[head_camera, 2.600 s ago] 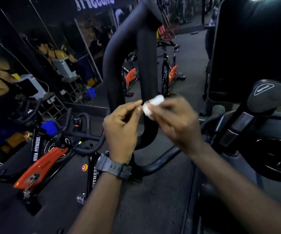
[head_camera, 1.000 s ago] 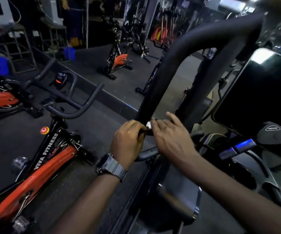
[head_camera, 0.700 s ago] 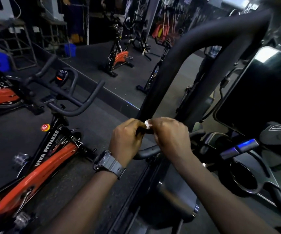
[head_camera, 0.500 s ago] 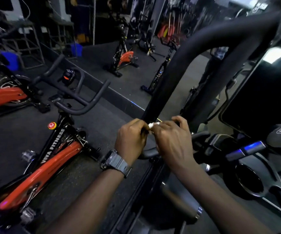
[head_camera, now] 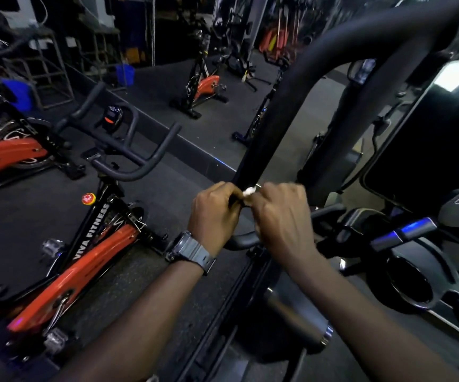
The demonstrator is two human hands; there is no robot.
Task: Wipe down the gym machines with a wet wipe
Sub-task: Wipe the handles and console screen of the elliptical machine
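A small white wet wipe (head_camera: 249, 191) shows between my two hands, pinched by the fingertips of both. My left hand (head_camera: 214, 213), with a grey watch on its wrist, and my right hand (head_camera: 282, 216) meet in front of the thick black padded handlebar (head_camera: 283, 106) of the gym machine, near its lower end. Most of the wipe is hidden by my fingers. The bar arches up and to the right over the machine's dark console screen (head_camera: 426, 150).
An orange and black spin bike (head_camera: 93, 244) stands close on the left, its handlebars (head_camera: 129, 150) at hand height. More spin bikes (head_camera: 203, 86) stand across the dark rubber floor. The machine's cup holder (head_camera: 410, 282) and blue-lit grip (head_camera: 407, 230) lie to the right.
My hands went from holding the bunched wipe up in front of the bar to its lower end. The view swung left and down. In the last half second both hands stay together, fingers shifting on the wipe.
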